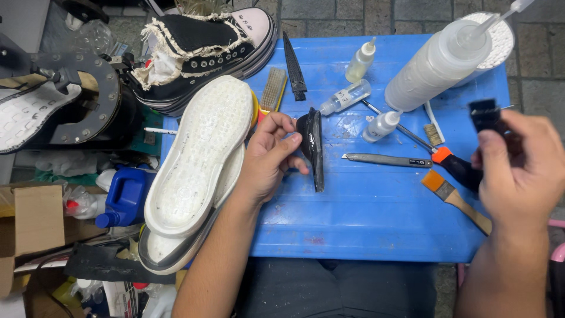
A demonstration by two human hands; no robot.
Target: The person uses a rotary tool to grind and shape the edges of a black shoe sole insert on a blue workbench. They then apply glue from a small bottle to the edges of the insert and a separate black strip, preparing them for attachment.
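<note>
From the head camera, the left hand (pixel 268 158) pinches a curved black rubber strip (pixel 312 147) by its upper end, thumb and fingertips closed on it, so the strip hangs edge-on just above the blue table (pixel 365 218), beside the two stacked white shoe soles (pixel 197 171). The right hand (pixel 521 171) is held up at the table's right edge, fingers clamped on a small black brush (pixel 485 114); whether its bristles carry anything cannot be told. The grip on the strip looks light, so it could twist or slip down onto the tabletop. A sweep of the right hand toward the strip would pass over the utility knife (pixel 385 159), the orange-handled tool (pixel 453 164) and the small glue bottles (pixel 381 126), and the large squeeze bottle (pixel 438 63) lying across the back might be nudged and roll. The flat paintbrush (pixel 456 201) lies close under the right wrist and could be knocked off the edge. A black high-top sneaker (pixel 206 50) sits well clear.
</note>
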